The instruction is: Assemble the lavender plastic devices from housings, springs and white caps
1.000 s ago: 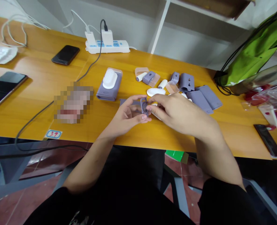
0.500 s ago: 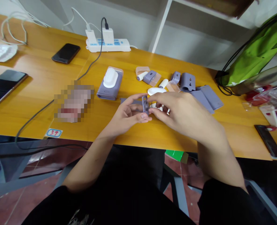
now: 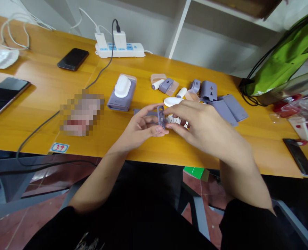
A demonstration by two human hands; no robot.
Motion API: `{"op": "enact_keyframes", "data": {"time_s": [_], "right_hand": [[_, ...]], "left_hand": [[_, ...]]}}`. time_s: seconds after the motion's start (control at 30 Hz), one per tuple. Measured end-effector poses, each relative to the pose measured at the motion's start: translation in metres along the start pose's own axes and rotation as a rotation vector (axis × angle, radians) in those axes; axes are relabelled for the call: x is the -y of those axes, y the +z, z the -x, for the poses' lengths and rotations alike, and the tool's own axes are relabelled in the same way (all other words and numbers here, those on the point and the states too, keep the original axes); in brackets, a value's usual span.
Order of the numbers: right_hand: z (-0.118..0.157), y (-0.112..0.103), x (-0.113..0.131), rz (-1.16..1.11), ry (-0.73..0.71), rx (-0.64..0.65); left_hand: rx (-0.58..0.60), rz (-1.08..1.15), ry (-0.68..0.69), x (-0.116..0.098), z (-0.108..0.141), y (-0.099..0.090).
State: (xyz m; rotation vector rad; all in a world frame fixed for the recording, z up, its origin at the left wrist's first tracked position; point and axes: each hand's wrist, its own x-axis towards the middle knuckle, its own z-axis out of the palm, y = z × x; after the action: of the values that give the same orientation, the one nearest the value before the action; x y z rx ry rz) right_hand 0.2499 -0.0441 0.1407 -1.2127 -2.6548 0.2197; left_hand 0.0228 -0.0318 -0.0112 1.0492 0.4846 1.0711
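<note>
My left hand (image 3: 140, 130) is closed round a small purple-grey frame-like part (image 3: 161, 116), held upright just above the table. The thumb and fingertips of my right hand (image 3: 206, 123) pinch at the part's right side, where thin metal, maybe a spring, shows. Behind my right fingers lie white pieces (image 3: 174, 119), partly hidden. A white oval piece (image 3: 172, 101) rests just beyond my hands. Farther back are a purple-grey block (image 3: 167, 85), a white roller-like piece (image 3: 157, 84) and a purple-grey housing (image 3: 208, 91). Flat purple-grey panels (image 3: 233, 107) lie to the right.
On the wooden table (image 3: 133, 146), a purple-grey case with a white oval top (image 3: 122, 86) stands left of centre. A power strip (image 3: 122, 50), cable, phones (image 3: 73, 59) and a blurred-out item (image 3: 82, 114) are farther left. A green bag (image 3: 284, 59) and a dark phone (image 3: 298, 156) are right.
The small part has tilted slightly between my hands, and more thin metal shows beside my right fingertips. Both hands stay almost in place.
</note>
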Motion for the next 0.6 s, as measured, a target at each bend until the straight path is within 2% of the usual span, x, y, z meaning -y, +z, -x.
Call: {"op": "enact_keyframes", "data": {"time_s": [0.13,0.6], "right_hand": [[0.002,0.001,0.0,0.014,0.009,-0.024],[0.002,0.003,0.009,0.029,0.055,0.036]], "left_hand": [[0.002,-0.001,0.008,0.0,0.0,0.0],[-0.021,-0.023,0.088,0.001,-0.002,0.003]]}}
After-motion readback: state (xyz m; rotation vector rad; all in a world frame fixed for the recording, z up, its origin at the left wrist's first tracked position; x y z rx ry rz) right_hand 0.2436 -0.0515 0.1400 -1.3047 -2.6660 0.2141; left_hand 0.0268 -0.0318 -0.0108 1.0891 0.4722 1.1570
